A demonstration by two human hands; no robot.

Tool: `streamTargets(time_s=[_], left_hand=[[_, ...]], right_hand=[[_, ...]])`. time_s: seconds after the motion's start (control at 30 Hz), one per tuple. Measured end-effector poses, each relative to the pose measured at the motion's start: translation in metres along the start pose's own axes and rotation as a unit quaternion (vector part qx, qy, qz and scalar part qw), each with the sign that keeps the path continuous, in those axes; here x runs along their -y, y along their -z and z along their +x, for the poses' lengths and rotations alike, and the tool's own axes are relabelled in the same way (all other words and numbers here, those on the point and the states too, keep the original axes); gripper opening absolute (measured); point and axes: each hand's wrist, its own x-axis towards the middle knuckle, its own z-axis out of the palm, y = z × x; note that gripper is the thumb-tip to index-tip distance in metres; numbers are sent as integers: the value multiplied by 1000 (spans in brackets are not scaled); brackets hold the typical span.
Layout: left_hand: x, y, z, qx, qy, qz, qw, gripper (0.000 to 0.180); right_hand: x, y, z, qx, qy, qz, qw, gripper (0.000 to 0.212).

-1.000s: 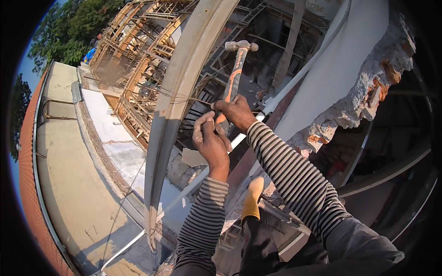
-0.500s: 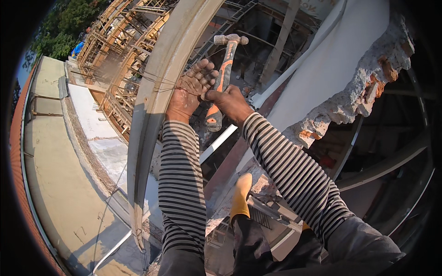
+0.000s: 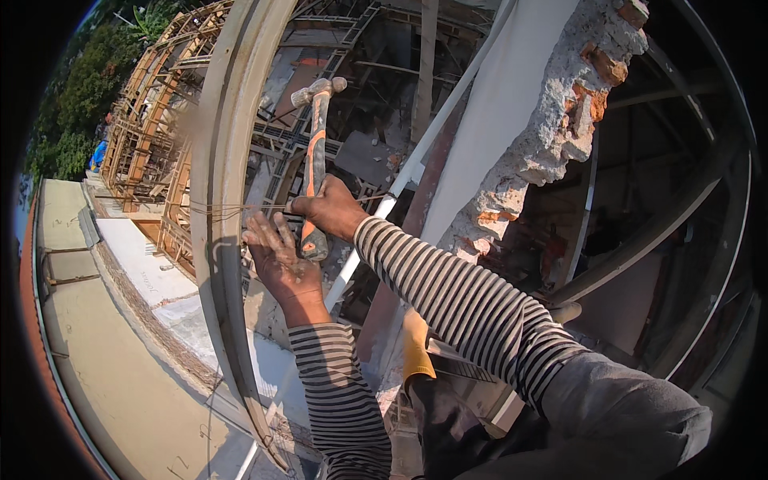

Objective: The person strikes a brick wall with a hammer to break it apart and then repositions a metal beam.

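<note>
My right hand [image 3: 334, 210] is closed round the lower handle of a ball-peen hammer [image 3: 317, 144], which has an orange and black grip. The hammer stands nearly upright, its head at the far end. A thin wire [image 3: 228, 210] is looped about a tall grey metal beam [image 3: 210, 152] on the left. The wire runs across to my right hand, and its loose end sticks out past the knuckles. Just below the wire, my dusty left hand [image 3: 286, 270] is open with fingers spread, between the beam and the hammer's butt. Whether its fingertips touch the wire, I cannot tell.
A white pipe [image 3: 382, 211] slants past my right hand. Right of it rises a wall with a jagged edge of broken brick [image 3: 552, 132]. My yellow boot [image 3: 417, 352] rests below on rubble. Far beneath lie timber scaffolding [image 3: 144, 136] and debris; a pale roof ledge [image 3: 88, 344] curves at left.
The view has swung, so beam and wall sit further left. My right hand has moved up beside the wire with the hammer. My left hand has dropped lower, away from it, fingers still spread.
</note>
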Motion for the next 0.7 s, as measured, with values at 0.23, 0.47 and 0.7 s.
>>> streamTargets(time_s=[0.23, 0.47, 0.7], left_hand=[[-24, -11, -26, -47, 138, 58, 988, 62], [25, -8, -123, -71, 179, 371, 909, 54], [8, -180, -94, 167, -441, 691, 548, 51]], right_hand=[[-27, 65, -134, 5, 60, -140, 988, 59], [-63, 123, -316, -59, -163, -103, 979, 56], [-147, 192, -478, -196, -363, -15, 911, 59]])
